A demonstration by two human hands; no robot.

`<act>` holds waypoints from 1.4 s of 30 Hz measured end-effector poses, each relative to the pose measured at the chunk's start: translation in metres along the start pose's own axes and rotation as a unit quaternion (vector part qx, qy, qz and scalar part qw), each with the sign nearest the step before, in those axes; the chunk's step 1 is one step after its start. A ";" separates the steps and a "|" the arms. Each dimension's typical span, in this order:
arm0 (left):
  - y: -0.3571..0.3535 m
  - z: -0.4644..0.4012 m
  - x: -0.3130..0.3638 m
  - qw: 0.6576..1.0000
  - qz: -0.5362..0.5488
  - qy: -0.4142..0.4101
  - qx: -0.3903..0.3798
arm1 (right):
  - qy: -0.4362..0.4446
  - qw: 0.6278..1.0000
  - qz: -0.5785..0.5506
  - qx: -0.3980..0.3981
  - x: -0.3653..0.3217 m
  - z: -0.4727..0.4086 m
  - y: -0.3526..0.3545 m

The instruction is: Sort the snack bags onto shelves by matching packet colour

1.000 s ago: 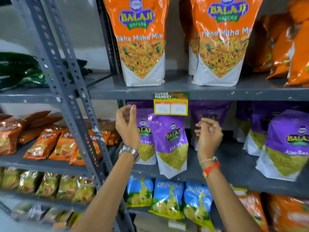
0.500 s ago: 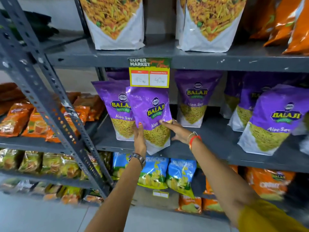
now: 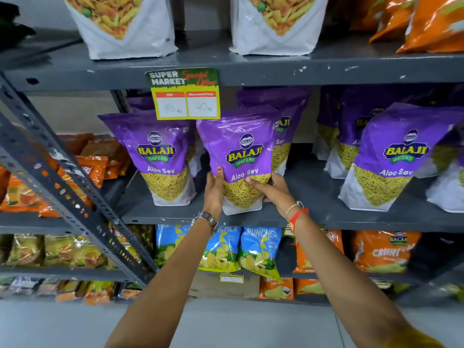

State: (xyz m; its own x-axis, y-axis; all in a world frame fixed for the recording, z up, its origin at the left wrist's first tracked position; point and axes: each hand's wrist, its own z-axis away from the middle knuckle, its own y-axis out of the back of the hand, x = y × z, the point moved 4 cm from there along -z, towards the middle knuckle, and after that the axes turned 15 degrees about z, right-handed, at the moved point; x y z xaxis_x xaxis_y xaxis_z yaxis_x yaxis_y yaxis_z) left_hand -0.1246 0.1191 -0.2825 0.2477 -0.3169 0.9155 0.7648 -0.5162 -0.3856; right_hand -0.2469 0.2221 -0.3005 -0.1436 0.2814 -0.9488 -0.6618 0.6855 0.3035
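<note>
A purple Aloo Sev bag [image 3: 241, 151] stands upright on the grey middle shelf [image 3: 313, 219], near its front edge. My left hand [image 3: 213, 194] grips the bag's lower left side, thumb on its front. My right hand [image 3: 271, 189] holds its lower right corner, fingers across the front. Another purple Aloo Sev bag [image 3: 160, 156] stands just to the left, touching or nearly touching it. More purple bags [image 3: 391, 156] fill the right of the same shelf and the row behind.
Orange and white Tikha Mitha Mix bags [image 3: 120, 23] stand on the shelf above, beside loose orange packets [image 3: 426, 21]. A yellow price tag [image 3: 184, 96] hangs from that shelf's edge. Blue Crunchex packets [image 3: 258, 249] and orange packets [image 3: 384, 249] lie below. A slanted grey rack post [image 3: 62, 187] crosses at left.
Both hands came down from in front of the shelf and closed on the lower part of the front purple bag. The camera tilted down and moved closer to the shelf.
</note>
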 end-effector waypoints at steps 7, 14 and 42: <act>-0.049 -0.015 -0.011 0.995 -0.023 0.055 -0.082 | -0.014 0.997 0.000 0.081 0.017 0.001 0.044; -0.061 -0.017 -0.025 0.991 -0.032 0.091 -0.092 | -0.024 0.995 0.011 0.097 0.030 0.000 0.056; -0.072 -0.013 -0.040 0.993 -0.059 0.083 -0.058 | -0.021 0.996 -0.003 0.082 0.048 -0.002 0.075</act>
State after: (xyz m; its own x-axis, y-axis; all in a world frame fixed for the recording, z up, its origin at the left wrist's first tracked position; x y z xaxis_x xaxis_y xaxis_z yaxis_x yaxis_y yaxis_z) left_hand -0.1979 0.1583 -0.2923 0.0516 -0.3715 0.9270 0.7069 -0.6421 -0.2967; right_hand -0.3049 0.2854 -0.3234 -0.1077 0.3027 -0.9470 -0.5332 0.7864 0.3120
